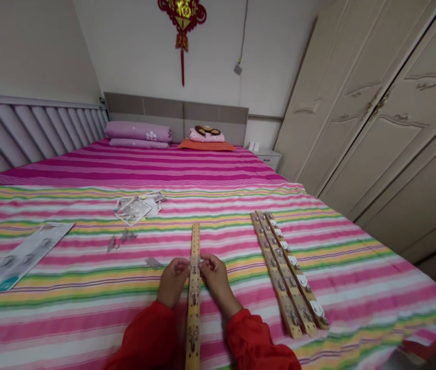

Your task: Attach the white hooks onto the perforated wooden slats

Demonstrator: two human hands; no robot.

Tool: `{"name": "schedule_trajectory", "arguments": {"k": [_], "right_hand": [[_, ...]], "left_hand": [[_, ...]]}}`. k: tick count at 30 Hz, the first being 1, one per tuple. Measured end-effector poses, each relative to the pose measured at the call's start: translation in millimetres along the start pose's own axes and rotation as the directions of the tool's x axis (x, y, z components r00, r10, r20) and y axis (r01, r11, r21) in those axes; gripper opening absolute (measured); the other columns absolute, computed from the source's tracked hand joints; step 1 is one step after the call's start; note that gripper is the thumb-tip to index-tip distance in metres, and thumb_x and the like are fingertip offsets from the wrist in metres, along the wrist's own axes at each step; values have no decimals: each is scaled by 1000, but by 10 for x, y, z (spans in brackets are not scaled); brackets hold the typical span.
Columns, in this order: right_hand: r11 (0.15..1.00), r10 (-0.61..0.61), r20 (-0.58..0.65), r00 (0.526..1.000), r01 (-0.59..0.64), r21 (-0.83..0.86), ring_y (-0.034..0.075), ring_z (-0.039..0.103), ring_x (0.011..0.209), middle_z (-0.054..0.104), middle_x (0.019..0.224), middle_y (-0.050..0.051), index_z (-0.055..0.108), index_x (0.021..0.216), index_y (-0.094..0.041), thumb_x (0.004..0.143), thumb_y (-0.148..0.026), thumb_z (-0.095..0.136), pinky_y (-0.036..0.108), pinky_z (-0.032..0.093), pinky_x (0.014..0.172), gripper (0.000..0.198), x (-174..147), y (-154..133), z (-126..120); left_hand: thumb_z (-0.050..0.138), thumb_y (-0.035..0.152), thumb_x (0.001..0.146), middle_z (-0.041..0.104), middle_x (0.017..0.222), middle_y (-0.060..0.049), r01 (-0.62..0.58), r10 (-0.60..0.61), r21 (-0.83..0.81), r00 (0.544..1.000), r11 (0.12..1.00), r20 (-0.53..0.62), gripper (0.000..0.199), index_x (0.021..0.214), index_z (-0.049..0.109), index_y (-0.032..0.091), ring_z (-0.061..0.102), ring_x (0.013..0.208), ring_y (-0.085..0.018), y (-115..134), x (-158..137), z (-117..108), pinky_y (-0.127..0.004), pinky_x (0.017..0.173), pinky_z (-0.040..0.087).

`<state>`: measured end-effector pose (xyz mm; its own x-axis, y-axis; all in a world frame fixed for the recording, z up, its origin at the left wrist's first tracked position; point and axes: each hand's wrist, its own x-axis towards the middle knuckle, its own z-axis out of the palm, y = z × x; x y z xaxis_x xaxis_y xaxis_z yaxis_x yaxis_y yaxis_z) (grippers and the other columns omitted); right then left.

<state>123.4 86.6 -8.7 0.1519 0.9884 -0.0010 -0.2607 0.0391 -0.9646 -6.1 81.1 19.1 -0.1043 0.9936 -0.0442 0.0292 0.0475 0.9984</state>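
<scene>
A narrow wooden strip (194, 308), drilled with rows of small holes, lies lengthwise in front of me on the striped cloth. Several shiny metal hooks (193, 336) sit along its nearer part. My left hand (172, 281) is closed in a pinch at the strip's left edge. From the right edge, my right hand (218, 281) pinches toward the same spot. Between the fingertips of both hands shows one small metal hook (194, 269), lying across the strip. The fingers partly cover it, so its exact shape is unclear.
Three more strips with metal and white fittings (285, 277) lie side by side at the right. Clear packets (135, 208) and small loose pieces (121, 237) are at the left. Further left lies a long blister card (23, 257). Pillows (139, 132) rest by the headboard.
</scene>
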Motion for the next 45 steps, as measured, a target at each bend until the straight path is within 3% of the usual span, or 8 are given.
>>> {"name": "schedule_trajectory", "arguments": {"k": [5, 10, 22, 30, 34, 37, 40, 45], "right_hand": [[979, -152, 22, 988, 154, -134, 10, 44, 52, 50, 61, -5, 69, 103, -19, 69, -24, 63, 23, 39, 50, 35, -57, -3, -17], [851, -343, 113, 933, 359, -383, 17, 55, 72, 56, 77, 3, 71, 106, -23, 80, -17, 53, 30, 47, 67, 32, -134, -25, -29], [701, -306, 269, 913, 407, -585, 18, 54, 77, 48, 84, 4, 57, 125, -23, 89, -12, 40, 31, 49, 71, 42, -185, 34, -15], [697, -283, 276, 919, 395, -599, 18, 54, 75, 48, 82, 4, 59, 123, -23, 89, -14, 40, 30, 49, 71, 40, -180, 2, -10], [740, -280, 309, 909, 409, -534, 20, 58, 81, 57, 87, 6, 57, 126, -23, 91, -24, 39, 34, 51, 77, 39, -171, -53, -61], [786, -303, 276, 912, 403, -468, 23, 58, 100, 63, 107, 10, 54, 129, -23, 93, -37, 39, 39, 46, 91, 42, -169, -65, -94], [841, -277, 189, 942, 333, -426, 25, 52, 119, 58, 128, 12, 53, 130, -20, 91, -47, 40, 43, 38, 103, 50, -167, -36, -102], [891, -211, 76, 974, 224, -395, 27, 51, 121, 58, 129, 15, 58, 125, -15, 86, -53, 45, 42, 38, 103, 56, -166, 20, -102]], "left_hand": [[67, 42, 56, 62, 67, 0, -1, 1, -2, 997, 1000, 71, 45, 92, 68, 14, 58, 63, -15, -47, 0, -26, -29, 64, 47], [62, 43, 64, 62, 75, -2, -116, 99, 142, 988, 983, 117, 48, 102, 70, 16, 56, 70, -16, -149, 54, -83, -30, 69, 46], [61, 44, 63, 51, 66, 2, -135, 83, 257, 976, 957, 204, 52, 105, 71, 15, 46, 62, -14, -162, 127, -111, -29, 64, 42], [66, 39, 62, 51, 66, 2, -124, 67, 285, 977, 951, 202, 51, 106, 71, 15, 48, 63, -14, -169, 164, -116, -29, 67, 43], [67, 45, 60, 55, 69, 1, -68, 33, 177, 980, 982, 194, 54, 106, 71, 16, 50, 64, -14, -79, 81, -105, -28, 64, 44], [63, 50, 63, 57, 67, 0, -8, -3, 87, 992, 996, 127, 58, 109, 69, 14, 51, 62, -14, -23, -31, -187, -26, 56, 43], [60, 50, 65, 59, 63, 0, -42, 46, 78, 998, 996, -52, 56, 106, 69, 13, 52, 60, -14, -4, -128, -423, -25, 54, 42], [62, 44, 56, 64, 72, -4, -181, 265, 267, 908, 947, -324, 36, 78, 71, 16, 56, 64, -17, 13, -134, -936, -30, 61, 47]]}}
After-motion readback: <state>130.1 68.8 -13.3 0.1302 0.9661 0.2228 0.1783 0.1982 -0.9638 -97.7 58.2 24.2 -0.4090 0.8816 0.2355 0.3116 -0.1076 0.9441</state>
